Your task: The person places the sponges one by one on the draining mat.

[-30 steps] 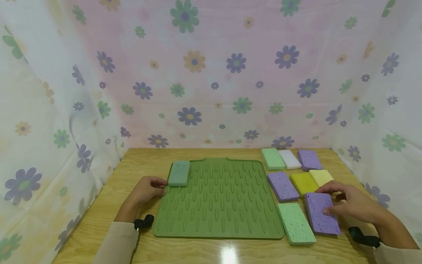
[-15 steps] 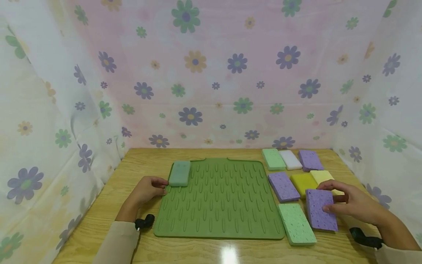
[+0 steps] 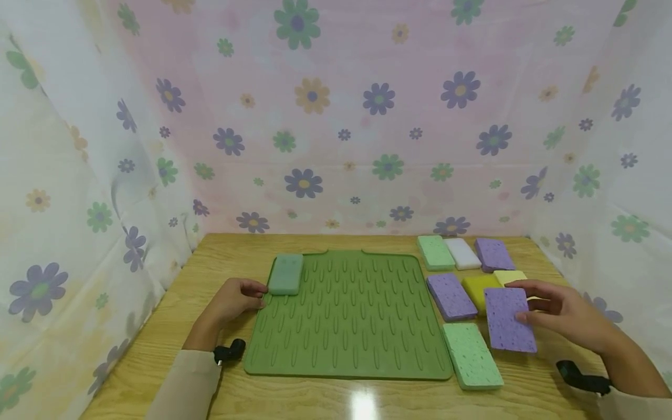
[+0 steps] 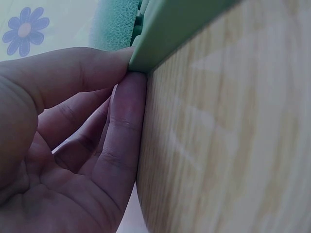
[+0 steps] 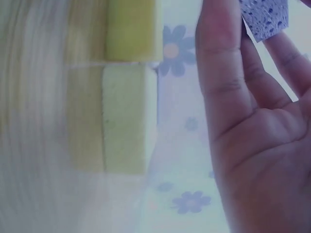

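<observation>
My right hand (image 3: 567, 315) holds a purple sponge (image 3: 509, 321) by its right side, raised above the table. Only a corner of that purple sponge (image 5: 267, 17) shows in the right wrist view. At the left edge of a green ridged mat (image 3: 352, 326) is my left hand (image 3: 235, 302). In the left wrist view its thumb lies on the rim of the mat (image 4: 170, 31), with a finger against the underside of that edge, pinching it. A teal sponge (image 3: 286, 274) lies on the mat's far left corner, close to the left fingertips.
Right of the mat lie a purple sponge (image 3: 451, 296), a dark yellow sponge (image 3: 476, 290), a pale yellow one (image 3: 508, 276) and a light green one (image 3: 472, 356). Farther back are a green (image 3: 435, 252), a white (image 3: 462, 253) and a purple sponge (image 3: 494, 254). Floral cloth surrounds the wooden table.
My right hand has lifted the near purple sponge up off the table and tilted it more upright. The left hand and the mat have stayed in place.
</observation>
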`<state>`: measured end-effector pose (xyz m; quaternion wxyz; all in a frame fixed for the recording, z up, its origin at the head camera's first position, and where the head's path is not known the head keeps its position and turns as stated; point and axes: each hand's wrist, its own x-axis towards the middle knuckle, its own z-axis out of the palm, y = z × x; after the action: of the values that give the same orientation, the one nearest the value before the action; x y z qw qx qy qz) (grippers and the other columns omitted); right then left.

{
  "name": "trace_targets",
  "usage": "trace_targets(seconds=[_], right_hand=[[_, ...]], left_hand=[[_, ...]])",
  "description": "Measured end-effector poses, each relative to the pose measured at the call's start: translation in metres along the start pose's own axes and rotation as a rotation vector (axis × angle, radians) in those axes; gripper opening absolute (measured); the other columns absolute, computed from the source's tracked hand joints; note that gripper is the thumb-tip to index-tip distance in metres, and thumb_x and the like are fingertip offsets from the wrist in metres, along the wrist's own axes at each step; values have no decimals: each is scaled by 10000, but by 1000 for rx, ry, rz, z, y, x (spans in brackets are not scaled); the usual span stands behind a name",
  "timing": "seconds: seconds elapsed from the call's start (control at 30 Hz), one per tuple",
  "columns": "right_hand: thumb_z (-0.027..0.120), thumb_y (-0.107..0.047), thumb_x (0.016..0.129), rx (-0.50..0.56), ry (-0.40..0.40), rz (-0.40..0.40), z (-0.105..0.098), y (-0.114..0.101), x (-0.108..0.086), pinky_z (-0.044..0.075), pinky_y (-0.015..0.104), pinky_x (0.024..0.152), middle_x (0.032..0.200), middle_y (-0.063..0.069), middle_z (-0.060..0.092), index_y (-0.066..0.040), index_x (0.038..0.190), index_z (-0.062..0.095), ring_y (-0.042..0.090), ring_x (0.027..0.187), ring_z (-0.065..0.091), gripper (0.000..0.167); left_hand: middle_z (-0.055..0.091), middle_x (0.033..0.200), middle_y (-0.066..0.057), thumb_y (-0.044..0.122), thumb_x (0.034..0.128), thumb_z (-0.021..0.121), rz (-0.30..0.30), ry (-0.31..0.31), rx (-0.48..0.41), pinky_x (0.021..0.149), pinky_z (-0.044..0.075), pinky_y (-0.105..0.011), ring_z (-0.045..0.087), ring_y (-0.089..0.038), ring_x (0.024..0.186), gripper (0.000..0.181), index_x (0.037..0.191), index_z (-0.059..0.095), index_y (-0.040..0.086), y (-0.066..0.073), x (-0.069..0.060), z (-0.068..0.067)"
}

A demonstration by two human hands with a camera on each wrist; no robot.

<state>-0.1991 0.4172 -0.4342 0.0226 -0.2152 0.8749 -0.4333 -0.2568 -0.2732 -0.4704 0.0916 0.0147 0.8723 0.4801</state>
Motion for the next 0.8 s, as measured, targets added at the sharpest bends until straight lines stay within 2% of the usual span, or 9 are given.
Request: trace_targets(seconds=[0.17,0.33,0.57,0.67,0.8], right_hand=[[649,24,989,-6,-1,-31,-1,-12,6,628,309,735,1290,-152,575,-10,1510,484,48,1044,690,548],[688,39,958,19,-31,-54,1,-22,15,627,315,740,1331,-137,547,-3,1532,454,49,1063,674,622],[709,75,927,73,-56,-142,8,-31,33,627,323,762,1447,-25,530,-19,1512,477,113,1095,674,636],[709,97,917,97,-53,-183,12,-35,41,624,307,787,1436,19,530,-9,1496,480,115,1121,666,632],[711,110,910,126,-28,-205,20,-43,48,625,312,754,1379,56,531,27,1474,478,121,1096,670,616]], left_hand=[[701,1223,-124,97,913,788,-4,5,3,875,597,-351,663,-239,1095,324,1230,734,53,0,-2,2],[704,1219,-107,91,910,788,-6,13,5,876,597,-350,664,-222,1089,323,1228,737,61,-2,-1,1],[700,1227,-115,81,911,781,13,11,8,884,595,-358,663,-226,1086,323,1229,734,53,-3,1,-1],[700,1218,-112,84,911,782,11,10,5,874,596,-349,663,-220,1077,317,1224,738,59,-2,2,-1],[702,1207,-122,85,909,784,3,5,0,860,597,-335,664,-226,1072,315,1219,740,57,-1,0,0]])
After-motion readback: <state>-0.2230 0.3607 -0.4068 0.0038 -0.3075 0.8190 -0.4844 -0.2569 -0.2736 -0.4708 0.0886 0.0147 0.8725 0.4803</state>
